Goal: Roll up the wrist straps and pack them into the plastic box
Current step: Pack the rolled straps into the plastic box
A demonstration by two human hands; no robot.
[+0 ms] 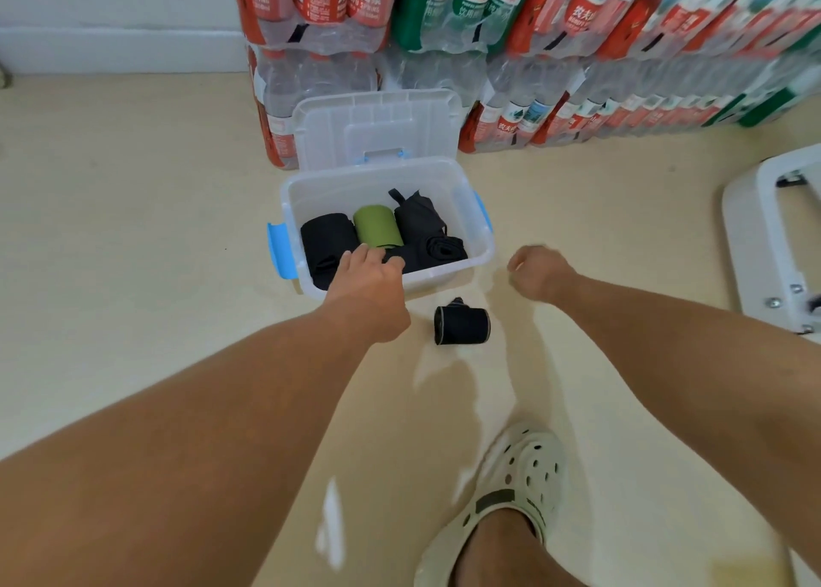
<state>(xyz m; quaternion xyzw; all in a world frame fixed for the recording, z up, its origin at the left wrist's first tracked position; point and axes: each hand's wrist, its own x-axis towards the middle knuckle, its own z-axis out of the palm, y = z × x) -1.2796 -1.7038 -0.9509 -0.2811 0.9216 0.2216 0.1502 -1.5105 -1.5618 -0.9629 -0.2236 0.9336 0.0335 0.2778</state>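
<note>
**Packing nearly finished: one rolled strap waiting outside the box**

The plastic box [482, 255] is sitting open on the floor [133, 231], its lid [377, 119] leaning upright behind it against stacked packs of bottled water [555, 30]. Inside, several rolled straps are lying side by side: a black roll [326, 239] at the left, a green roll [378, 226] next to it, and more dark rolls [428, 235] filling the right side, one of them looking looser than the rest.

The left hand [366, 282] is reaching over the near wall of the box, its fingers [355, 255] spread loosely and resting on the black straps, pressing or arranging rather than gripping anything. The right hand [540, 273] is hovering just right of the box, its fingers curled into a loose fist; whether anything small is inside it cannot be told.

One more rolled black strap [462, 325] is lying on the floor just in front of the box, between the two forearms, touched by neither hand. Judging from this, most of the job appears done: that last roll seems to need placing, and the lid closing if that is wanted.
</note>
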